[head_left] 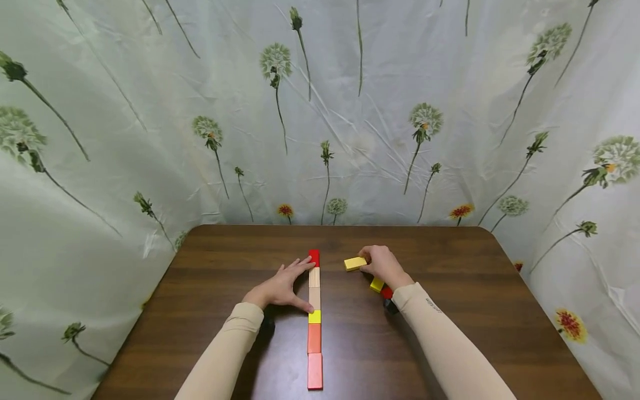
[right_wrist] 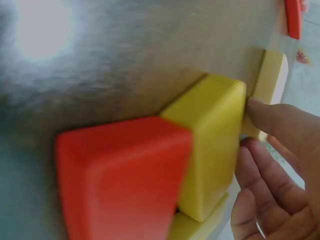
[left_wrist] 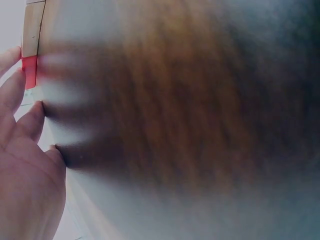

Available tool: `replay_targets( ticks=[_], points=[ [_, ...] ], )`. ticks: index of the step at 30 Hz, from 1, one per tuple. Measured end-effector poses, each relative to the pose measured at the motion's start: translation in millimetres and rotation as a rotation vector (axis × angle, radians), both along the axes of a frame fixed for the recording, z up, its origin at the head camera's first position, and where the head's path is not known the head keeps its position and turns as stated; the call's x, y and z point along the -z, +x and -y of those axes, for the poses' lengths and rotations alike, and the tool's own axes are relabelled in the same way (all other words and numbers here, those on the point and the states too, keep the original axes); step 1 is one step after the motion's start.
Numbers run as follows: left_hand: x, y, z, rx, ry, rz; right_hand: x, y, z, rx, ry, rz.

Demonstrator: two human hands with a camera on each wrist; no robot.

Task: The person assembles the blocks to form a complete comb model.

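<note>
A straight row of blocks runs away from me: red at the far end, striped wood, plain wood, yellow, orange, and a pinkish-red block nearest. My left hand spreads along its left side, fingertips at the red block and thumb by the yellow one. To the right of the row, my right hand pinches the right end of a pale yellow block between thumb and fingers. Close under that hand sit a brighter yellow block and a red block.
In the right wrist view another yellowish block shows low, partly hidden behind the red and yellow ones. The brown wooden table ends at a floral curtain hanging along its back and sides.
</note>
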State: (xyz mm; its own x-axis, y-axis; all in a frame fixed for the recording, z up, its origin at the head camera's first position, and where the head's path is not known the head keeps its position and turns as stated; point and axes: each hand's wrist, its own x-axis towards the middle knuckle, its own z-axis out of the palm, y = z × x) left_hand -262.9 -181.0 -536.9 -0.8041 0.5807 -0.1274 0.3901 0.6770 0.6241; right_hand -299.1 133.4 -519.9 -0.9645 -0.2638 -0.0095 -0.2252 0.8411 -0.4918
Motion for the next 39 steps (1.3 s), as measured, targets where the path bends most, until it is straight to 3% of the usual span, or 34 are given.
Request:
replay_targets(
  ticks=[4, 17, 39],
  points=[
    [0.1, -0.8, 1.3, -0.002, -0.003, 0.000, -0.6, -5.9, 0.3, -0.032, -0.022, 0.013],
    [3.9, -3.4, 1.1, 0.004, 0.007, -0.006, 0.2, -13.2, 11.4, 0.004, -0.136, 0.035],
    [2.2, -1.6, 2.4, -0.009, -0.012, -0.015, 3.1, -16.0, 57.3, 0.092, -0.105, 0.002]
  ],
)
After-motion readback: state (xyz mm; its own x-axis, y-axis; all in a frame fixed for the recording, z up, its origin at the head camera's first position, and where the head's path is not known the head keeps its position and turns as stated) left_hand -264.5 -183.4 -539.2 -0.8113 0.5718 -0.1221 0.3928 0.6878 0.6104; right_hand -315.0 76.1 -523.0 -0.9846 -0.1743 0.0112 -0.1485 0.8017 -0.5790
